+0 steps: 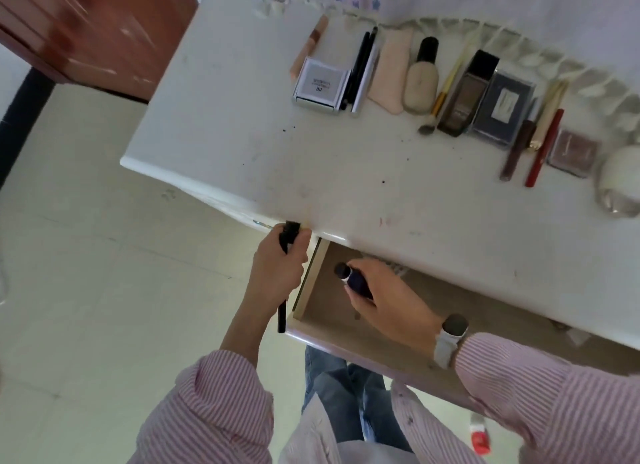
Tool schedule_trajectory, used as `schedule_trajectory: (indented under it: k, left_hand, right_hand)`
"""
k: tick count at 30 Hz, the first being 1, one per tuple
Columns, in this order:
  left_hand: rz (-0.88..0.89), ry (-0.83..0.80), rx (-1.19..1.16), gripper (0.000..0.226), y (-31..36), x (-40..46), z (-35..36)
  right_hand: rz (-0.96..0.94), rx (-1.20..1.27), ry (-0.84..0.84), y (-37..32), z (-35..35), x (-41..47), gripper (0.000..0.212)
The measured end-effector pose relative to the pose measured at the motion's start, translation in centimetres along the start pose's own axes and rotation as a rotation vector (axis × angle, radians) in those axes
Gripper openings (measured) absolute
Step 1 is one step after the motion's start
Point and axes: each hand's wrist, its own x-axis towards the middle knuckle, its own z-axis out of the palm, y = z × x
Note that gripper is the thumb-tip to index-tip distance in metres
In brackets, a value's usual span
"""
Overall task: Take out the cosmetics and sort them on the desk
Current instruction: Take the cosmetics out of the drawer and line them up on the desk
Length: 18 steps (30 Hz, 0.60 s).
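Observation:
My left hand [277, 273] grips a long black makeup brush [283, 316] just left of the open drawer [346, 311], its bristle end up by the desk edge. My right hand [384, 301] is inside the drawer and holds a small dark blue bottle [356, 283] with a black cap. On the white desk [259, 134] lies a row of cosmetics: a silver compact [320, 84], black pencils [360, 69], a pink sponge [391, 72], a beige foundation bottle [420, 79], a brown bottle [467, 93], a dark palette [502, 109] and a red pencil [543, 148].
A lace-edged cloth [519, 44] runs along the desk's back. A clear round jar [620, 186] sits at the right end of the row. A reddish wooden cabinet [97, 31] stands at the upper left over a pale tiled floor [86, 256].

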Motion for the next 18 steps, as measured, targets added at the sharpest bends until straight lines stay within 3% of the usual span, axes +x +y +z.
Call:
schedule_trajectory:
  k: [4, 8, 11, 18]
  left_hand:
    - [0.042, -0.046, -0.039, 0.008, 4.2, 2.2, 1.1]
    - [0.093, -0.079, 0.099, 0.028, 7.3, 4.7, 2.8]
    - [0.144, -0.105, 0.216, 0.036, 9.4, 6.7, 4.4]
    - [0.189, -0.196, 0.284, 0.05, 13.3, 10.2, 7.1]
  right_hand:
    - [0.138, 0.246, 0.237, -2.0, -3.5, 1.9, 0.017]
    - [0.341, 0.34, 0.445, -2.2, -6.5, 5.7, 0.009]
    - [0.476, 0.309, 0.504, -1.7, -7.8, 8.2, 0.007]
    - [0.654, 0.291, 0.587, -1.7, -9.6, 12.0, 0.026]
